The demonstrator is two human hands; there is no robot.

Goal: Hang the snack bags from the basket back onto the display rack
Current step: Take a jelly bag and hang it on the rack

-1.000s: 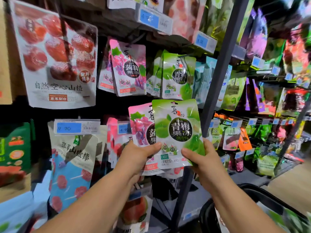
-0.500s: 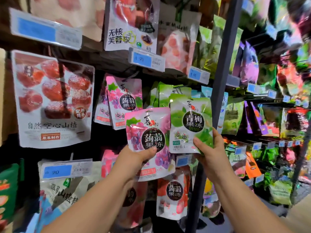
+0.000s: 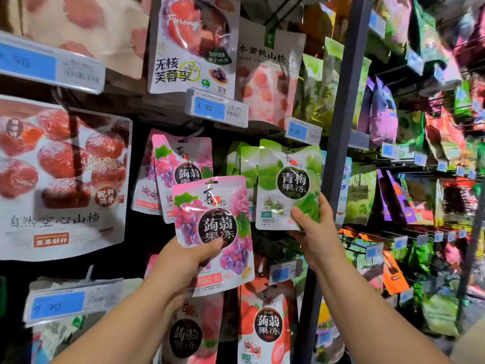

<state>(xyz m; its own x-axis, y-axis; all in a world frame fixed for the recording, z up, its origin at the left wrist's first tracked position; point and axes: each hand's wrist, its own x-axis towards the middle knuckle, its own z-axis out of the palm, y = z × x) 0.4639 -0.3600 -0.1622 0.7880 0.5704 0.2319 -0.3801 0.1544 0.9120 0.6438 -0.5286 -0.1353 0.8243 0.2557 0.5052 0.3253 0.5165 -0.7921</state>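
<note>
Both bags raised closer to rack since prior frame. Grip: left hand pinches pink bag low on its left side, thumb across front. Right hand grips green bag by lower right corner, top just beneath price tag.

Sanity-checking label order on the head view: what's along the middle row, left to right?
Large white hawthorn bag → pink grape jelly bag in the left hand → green plum jelly bag in the right hand → dark rack upright → purple bags. Hung pink bags overlap the held one, so they are left out.
</note>
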